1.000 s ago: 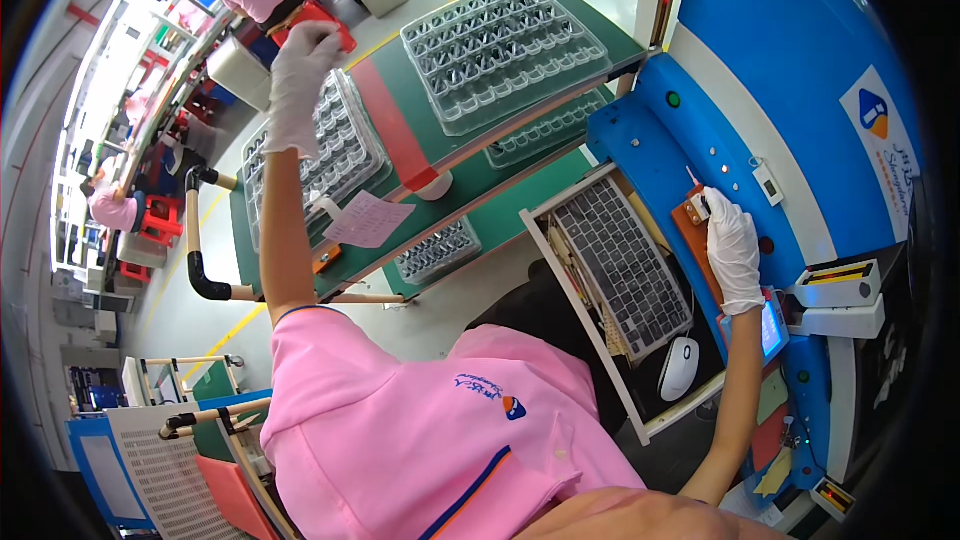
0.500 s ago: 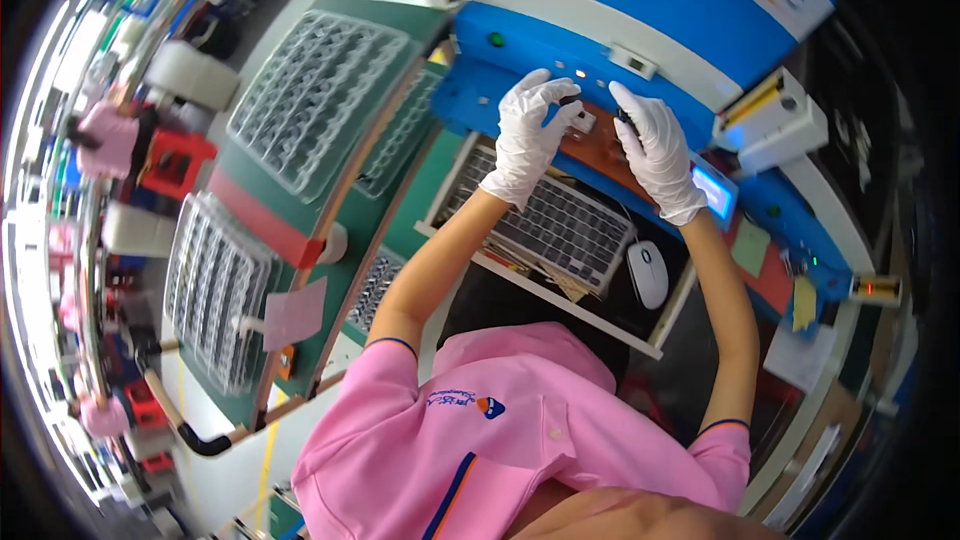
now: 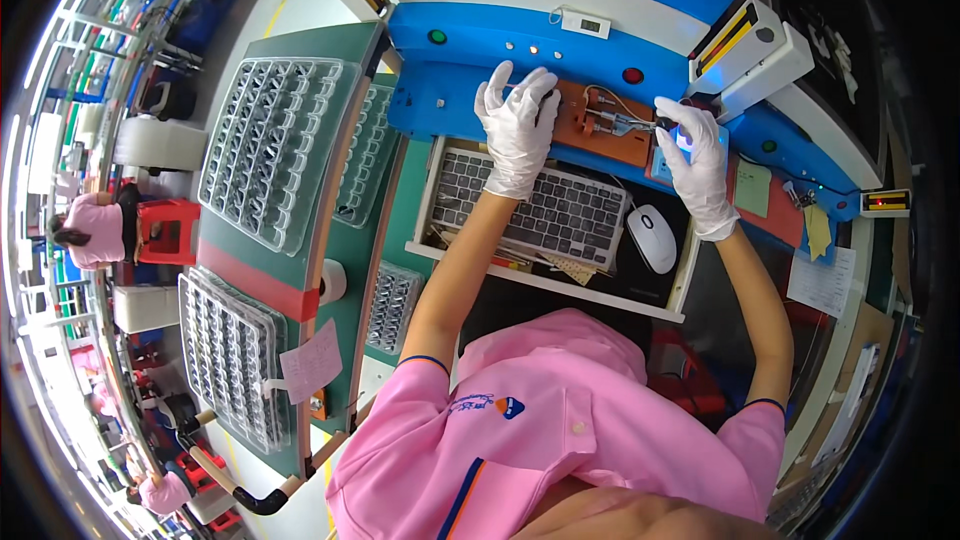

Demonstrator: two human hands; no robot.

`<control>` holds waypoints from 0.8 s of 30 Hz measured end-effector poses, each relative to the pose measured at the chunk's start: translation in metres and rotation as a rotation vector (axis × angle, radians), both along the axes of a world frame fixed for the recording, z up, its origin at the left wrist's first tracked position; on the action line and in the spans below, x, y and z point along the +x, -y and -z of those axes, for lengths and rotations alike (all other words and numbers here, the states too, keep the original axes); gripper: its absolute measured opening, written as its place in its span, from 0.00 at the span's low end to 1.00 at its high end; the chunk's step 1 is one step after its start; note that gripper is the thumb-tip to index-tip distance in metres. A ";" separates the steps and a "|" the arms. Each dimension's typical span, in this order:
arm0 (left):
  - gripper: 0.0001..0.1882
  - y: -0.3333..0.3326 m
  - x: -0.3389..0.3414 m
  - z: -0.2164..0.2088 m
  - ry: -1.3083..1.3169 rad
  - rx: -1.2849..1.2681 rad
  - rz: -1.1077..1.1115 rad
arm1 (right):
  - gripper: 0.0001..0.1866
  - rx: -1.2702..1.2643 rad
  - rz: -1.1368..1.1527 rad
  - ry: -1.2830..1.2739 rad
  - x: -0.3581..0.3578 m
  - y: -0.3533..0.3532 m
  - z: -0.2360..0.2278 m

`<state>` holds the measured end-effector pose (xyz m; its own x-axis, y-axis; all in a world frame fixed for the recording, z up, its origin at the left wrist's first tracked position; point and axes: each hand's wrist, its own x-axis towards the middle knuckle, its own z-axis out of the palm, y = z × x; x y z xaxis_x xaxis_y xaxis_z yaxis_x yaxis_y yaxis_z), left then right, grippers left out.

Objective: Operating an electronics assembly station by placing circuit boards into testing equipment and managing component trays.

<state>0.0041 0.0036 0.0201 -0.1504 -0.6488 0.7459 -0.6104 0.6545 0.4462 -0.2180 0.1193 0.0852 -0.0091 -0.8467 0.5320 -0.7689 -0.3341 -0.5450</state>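
Observation:
My left hand (image 3: 518, 130), in a white glove, is over the blue machine bed at the left end of a brown fixture plate (image 3: 628, 148). Its thumb and forefinger close on a small black piece (image 3: 549, 96), mostly hidden by the fingers; the other fingers are spread. On the plate is a metal toggle clamp (image 3: 615, 122) with a black-tipped lever. At the plate's right end, my gloved right hand (image 3: 698, 170) has its thumb and forefinger around that lever tip (image 3: 664, 123). Whether it also holds a small part, I cannot make out.
Below the bed, an open drawer holds a keyboard (image 3: 540, 202) and a white mouse (image 3: 652, 238). Clear trays of parts (image 3: 275, 150) stand on the green rack at left. A light-curtain post (image 3: 740, 40) rises at right. Other people in pink sit far left.
My view has shifted, bringing the clamp into sight. My right hand has moved right onto the clamp lever, and my left hand has drawn back from my right, its fingers spreading more.

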 end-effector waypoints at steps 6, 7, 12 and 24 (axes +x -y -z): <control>0.13 0.001 0.004 -0.001 -0.015 0.087 0.015 | 0.21 0.088 -0.087 0.390 0.014 0.017 0.005; 0.13 0.001 0.004 -0.001 -0.010 0.086 0.015 | 0.23 0.086 -0.118 0.418 0.019 0.021 0.006; 0.13 -0.001 0.003 -0.003 -0.041 0.168 0.041 | 0.26 0.107 -0.235 0.324 0.052 0.043 0.012; 0.23 -0.060 -0.072 -0.086 -0.278 -0.076 0.339 | 0.14 -0.653 0.431 0.276 -0.205 0.019 -0.114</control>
<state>-0.0682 0.0636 0.1057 -0.1318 -0.5389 0.8320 -0.2191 0.8344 0.5057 -0.4234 0.1008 0.1995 -0.4643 -0.2605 0.8465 -0.7690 -0.3555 -0.5312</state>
